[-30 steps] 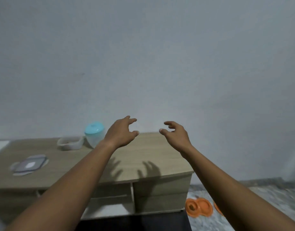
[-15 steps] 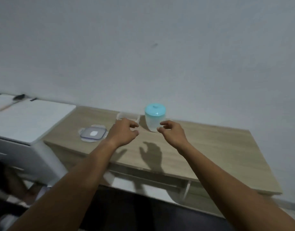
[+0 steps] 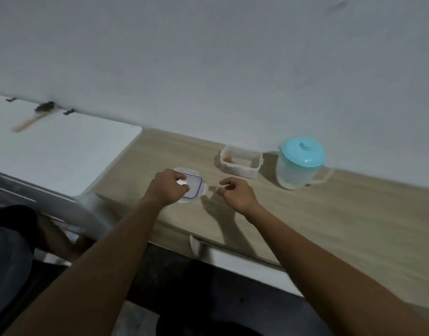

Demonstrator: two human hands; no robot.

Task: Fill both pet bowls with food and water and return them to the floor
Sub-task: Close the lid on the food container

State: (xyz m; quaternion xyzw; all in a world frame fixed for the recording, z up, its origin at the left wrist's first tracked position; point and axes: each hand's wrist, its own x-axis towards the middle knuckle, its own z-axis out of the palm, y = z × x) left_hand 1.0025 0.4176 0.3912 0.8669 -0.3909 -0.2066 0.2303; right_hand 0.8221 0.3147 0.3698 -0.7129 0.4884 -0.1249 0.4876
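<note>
— What is the head view giving you?
— I'm looking down along both bare forearms at the wooden surface (image 3: pixel 341 219), which is running along a pale wall (image 3: pixel 208 57). The left hand (image 3: pixel 168 187) is sitting over the flat container lid (image 3: pixel 194 189), which is lying on the surface near its left end. Its fingers (image 3: pixel 182 177) are curling down over the lid's left part, but I cannot tell whether they are actually gripping it.
— And the other one?
— The right hand (image 3: pixel 235 194) is hovering just beside the lid's right edge, with its fingers loosely curled and holding nothing.
— Where is the food sitting?
— The food container (image 3: pixel 240 166) is standing open behind the lid, close to the wall, with a little brownish food showing in its left corner. Just right of it, the clear jug (image 3: pixel 295 175) is standing upright with its turquoise cap (image 3: pixel 303 152) on and its handle pointing right.
— Anything on the left?
— A white top (image 3: pixel 63 154) is adjoining the surface there, and a blurred wooden-handled tool (image 3: pixel 31 118) is lying on it near the wall.
</note>
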